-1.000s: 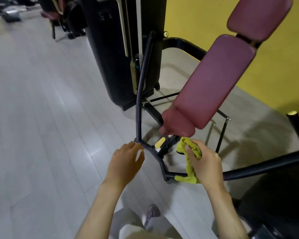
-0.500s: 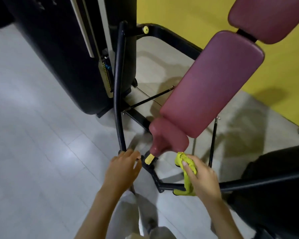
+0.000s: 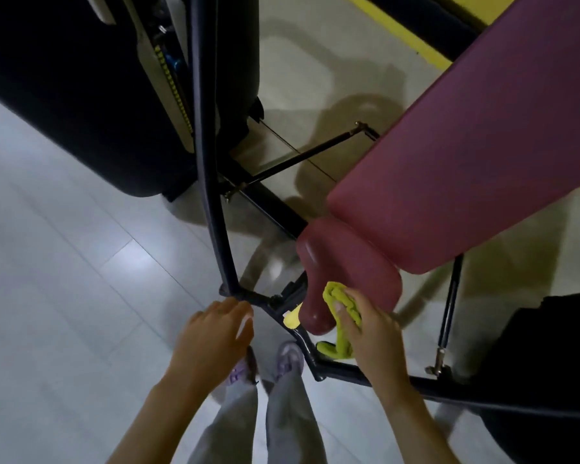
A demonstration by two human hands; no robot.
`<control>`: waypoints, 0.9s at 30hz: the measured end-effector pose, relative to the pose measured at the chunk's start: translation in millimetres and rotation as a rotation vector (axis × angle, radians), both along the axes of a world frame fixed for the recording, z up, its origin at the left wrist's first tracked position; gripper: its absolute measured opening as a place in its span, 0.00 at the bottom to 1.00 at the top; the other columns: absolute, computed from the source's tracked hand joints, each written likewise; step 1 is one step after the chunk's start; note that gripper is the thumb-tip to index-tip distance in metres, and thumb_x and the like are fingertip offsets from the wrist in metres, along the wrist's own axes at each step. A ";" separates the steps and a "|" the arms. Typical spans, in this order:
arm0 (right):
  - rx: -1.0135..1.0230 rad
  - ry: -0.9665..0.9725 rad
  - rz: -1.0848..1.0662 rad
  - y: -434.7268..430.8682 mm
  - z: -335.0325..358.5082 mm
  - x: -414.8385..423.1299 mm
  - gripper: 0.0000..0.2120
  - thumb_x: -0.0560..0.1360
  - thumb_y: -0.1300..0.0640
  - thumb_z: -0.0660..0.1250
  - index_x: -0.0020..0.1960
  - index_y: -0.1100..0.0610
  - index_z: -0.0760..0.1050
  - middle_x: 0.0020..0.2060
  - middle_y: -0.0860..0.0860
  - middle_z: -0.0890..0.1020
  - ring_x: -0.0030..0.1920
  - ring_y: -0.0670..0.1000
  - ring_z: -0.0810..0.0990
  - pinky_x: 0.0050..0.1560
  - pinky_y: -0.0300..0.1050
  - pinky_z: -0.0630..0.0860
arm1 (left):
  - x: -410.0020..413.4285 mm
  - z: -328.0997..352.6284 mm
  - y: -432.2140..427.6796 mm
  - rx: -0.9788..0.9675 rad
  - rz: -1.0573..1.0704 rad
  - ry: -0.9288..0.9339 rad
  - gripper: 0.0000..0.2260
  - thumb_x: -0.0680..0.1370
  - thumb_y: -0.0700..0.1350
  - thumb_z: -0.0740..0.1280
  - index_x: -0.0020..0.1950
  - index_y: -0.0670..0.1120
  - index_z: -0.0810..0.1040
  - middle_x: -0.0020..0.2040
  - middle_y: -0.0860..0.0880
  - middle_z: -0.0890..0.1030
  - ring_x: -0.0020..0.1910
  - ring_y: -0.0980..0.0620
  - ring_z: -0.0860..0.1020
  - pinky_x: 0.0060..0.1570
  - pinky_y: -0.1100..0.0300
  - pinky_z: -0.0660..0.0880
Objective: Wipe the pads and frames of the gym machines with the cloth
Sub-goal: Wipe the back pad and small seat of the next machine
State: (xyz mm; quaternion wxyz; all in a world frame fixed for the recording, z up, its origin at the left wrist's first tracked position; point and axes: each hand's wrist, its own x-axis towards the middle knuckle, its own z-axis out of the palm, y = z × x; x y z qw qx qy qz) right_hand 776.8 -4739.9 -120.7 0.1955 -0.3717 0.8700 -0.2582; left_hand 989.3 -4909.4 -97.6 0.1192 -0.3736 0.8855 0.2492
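**Pale gym floor [image 3: 64,262]; cloth at the lower pad**

Cloth [image 3: 340,316]: yellow-green, bunched, gripped in the right hand [image 3: 372,333] and pressed against the near side of the small maroon pad [image 3: 345,262]. One tail hangs down toward the dark frame [image 3: 211,195]. The pad is glossy and rounded, sitting below the long back pad [image 3: 482,162]. Left hand [image 3: 211,336] holds nothing, fingers loosely spread, just beside the frame joint; contact cannot be told.

Risk, judged: the wad covers little surface, so the pad's underside may go unwiped. The hanging tail could snag on the yellow tab [image 3: 292,319].
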 end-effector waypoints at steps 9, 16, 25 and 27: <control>-0.103 0.179 0.054 12.7 -163.9 35.1 0.19 0.82 0.49 0.62 0.70 0.51 0.79 0.76 0.50 0.73 0.79 0.54 0.65 0.79 0.58 0.60 | -44.5 -103.5 -5.1 0.077 0.115 0.049 0.11 0.82 0.49 0.67 0.64 0.51 0.80 0.61 0.51 0.82 0.54 0.51 0.82 0.58 0.54 0.80; -0.205 0.135 0.231 -29.0 -179.4 -39.6 0.13 0.78 0.52 0.68 0.61 0.48 0.84 0.69 0.44 0.79 0.74 0.49 0.73 0.78 0.62 0.62 | -80.3 -110.4 8.4 0.057 0.083 0.092 0.12 0.82 0.48 0.66 0.66 0.52 0.77 0.60 0.52 0.81 0.54 0.50 0.82 0.57 0.52 0.79; -0.083 0.049 -0.088 -75.5 -189.2 -70.5 0.14 0.77 0.55 0.71 0.63 0.49 0.81 0.73 0.46 0.76 0.76 0.51 0.70 0.72 0.53 0.72 | -109.2 -114.3 7.2 0.047 0.097 0.137 0.08 0.82 0.48 0.65 0.61 0.53 0.78 0.60 0.56 0.79 0.49 0.56 0.82 0.52 0.54 0.81; -0.151 0.084 0.018 -44.9 -179.1 -37.3 0.14 0.75 0.57 0.73 0.61 0.51 0.83 0.71 0.47 0.78 0.76 0.51 0.71 0.73 0.55 0.71 | -110.7 -113.3 9.6 0.042 0.093 0.137 0.08 0.82 0.48 0.65 0.60 0.53 0.78 0.59 0.56 0.79 0.49 0.56 0.81 0.50 0.55 0.80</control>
